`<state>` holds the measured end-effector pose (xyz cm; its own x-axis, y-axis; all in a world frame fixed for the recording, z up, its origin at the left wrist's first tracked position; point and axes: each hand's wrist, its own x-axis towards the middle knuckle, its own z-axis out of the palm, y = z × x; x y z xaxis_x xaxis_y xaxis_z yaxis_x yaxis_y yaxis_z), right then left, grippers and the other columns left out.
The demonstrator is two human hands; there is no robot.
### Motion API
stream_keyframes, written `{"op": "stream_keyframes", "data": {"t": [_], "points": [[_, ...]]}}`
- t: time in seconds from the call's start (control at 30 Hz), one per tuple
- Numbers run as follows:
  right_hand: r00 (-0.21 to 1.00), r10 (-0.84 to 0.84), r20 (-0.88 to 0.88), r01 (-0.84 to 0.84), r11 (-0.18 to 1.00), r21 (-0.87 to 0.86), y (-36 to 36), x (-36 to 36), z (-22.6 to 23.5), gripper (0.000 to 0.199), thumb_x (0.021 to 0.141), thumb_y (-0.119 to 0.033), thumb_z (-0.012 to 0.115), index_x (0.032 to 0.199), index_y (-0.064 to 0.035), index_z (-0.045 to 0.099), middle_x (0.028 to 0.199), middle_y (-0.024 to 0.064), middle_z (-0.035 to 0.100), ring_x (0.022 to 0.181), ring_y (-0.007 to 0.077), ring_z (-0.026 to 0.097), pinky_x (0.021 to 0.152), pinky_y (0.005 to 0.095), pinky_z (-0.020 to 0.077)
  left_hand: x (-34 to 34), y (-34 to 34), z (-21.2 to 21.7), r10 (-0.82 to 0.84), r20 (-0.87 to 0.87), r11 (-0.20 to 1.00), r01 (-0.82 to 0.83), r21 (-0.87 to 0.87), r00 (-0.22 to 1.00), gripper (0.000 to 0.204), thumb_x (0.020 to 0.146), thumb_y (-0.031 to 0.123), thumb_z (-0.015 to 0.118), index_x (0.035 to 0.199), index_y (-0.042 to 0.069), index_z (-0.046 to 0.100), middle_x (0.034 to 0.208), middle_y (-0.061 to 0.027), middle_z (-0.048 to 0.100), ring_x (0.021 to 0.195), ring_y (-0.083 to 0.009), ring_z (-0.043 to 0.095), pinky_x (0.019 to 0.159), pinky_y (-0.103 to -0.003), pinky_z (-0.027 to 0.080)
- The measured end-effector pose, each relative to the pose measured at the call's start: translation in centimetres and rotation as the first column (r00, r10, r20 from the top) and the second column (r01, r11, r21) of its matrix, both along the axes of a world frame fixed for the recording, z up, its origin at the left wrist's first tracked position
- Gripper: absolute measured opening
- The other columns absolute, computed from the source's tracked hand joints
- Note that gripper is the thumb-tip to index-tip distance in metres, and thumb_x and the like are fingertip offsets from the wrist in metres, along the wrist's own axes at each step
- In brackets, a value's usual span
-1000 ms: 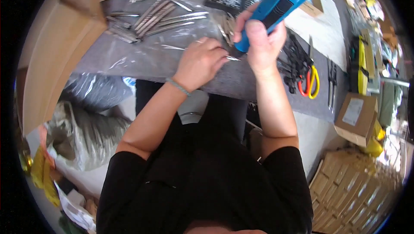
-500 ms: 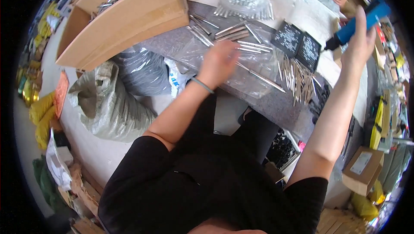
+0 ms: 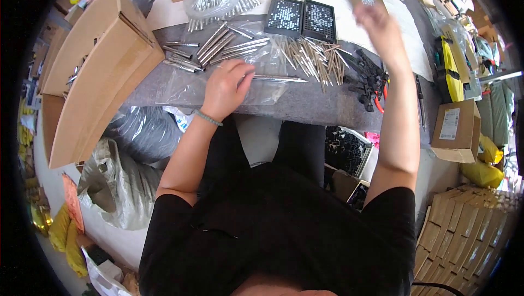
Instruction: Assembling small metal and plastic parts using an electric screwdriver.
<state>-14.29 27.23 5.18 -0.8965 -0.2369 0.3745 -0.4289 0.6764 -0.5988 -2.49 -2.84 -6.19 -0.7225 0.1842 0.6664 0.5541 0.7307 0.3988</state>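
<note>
Open cardboard box (image 3: 103, 94) at far left. Metal tubes (image 3: 215, 45), silver, some with a browner tone, heaped beyond the left grip (image 3: 225, 90): fingers bent, thumb side at the rod's near end, can't tell if grasping or just touching. Metal rod (image 3: 281, 79): slim, straight, shiny silver, roughly crosswise over clear plastic (image 3: 262, 95) on the grey counter (image 3: 322, 108). Thin rods (image 3: 319, 61), silver to tan, strewn right of it. Right grip (image 3: 380, 26) raised, blurred, can't tell whether released or clenched.
</note>
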Motion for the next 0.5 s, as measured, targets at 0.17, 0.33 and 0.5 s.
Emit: {"op": "stream_keyframes", "data": {"t": [0.17, 0.33, 0.5], "points": [[0.994, -0.019, 0.107, -0.051, 0.784, 0.618, 3.7, 7.2, -6.8, 0.021, 0.077, -0.019, 0.065, 0.095, -0.0084, 0.063, 0.096, 0.013, 0.063, 0.088, 0.0315, 0.061, 0.075, 0.0422, 0.0493, 1.4, 2.5, 0.0, -0.068, 0.074, 0.998, 0.067, 0.012, 0.995, 0.016, 0.077, 0.006, 0.067, 0.093, 0.005, 0.065, 0.09, -0.0119, 0.062, 0.083, -0.0303, 0.061, 0.072, -0.035, 0.05], [0.975, 0.012, -0.222, 0.066, 0.939, 0.339, -0.1, 8.9, -7.8, 0.023, 0.078, -0.014, 0.065, 0.1, -0.0089, 0.062, 0.1, 0.0095, 0.063, 0.09, 0.0284, 0.062, 0.076, 0.0368, 0.0509, 2.1, 5.6, 0.3, -0.502, 0.666, 0.724, -0.152, 0.673, 0.552, 0.025, 0.095, 0.022, 0.05, 0.107, 0.002, 0.062, 0.103, -0.0075, 0.065, 0.087, -0.0212, 0.063, 0.073, -0.034, 0.051], [0.905, 0.388, -0.173, -0.376, 0.922, 0.095, -8.1, 11.4, -6.7, 0.034, 0.078, -0.012, 0.067, 0.111, -0.0066, 0.06, 0.11, 0.0117, 0.062, 0.103, 0.0306, 0.059, 0.086, 0.0383, 0.0487, 2.0, 5.7, -0.6, -0.909, -0.009, -0.236, -0.498, 0.835, 0.416, 0.033, 0.096, 0.032, 0.047, 0.111, 0.003, 0.056, 0.096, -0.0078, 0.063, 0.087, -0.0186, 0.058, 0.079, -0.032, 0.048]]}}
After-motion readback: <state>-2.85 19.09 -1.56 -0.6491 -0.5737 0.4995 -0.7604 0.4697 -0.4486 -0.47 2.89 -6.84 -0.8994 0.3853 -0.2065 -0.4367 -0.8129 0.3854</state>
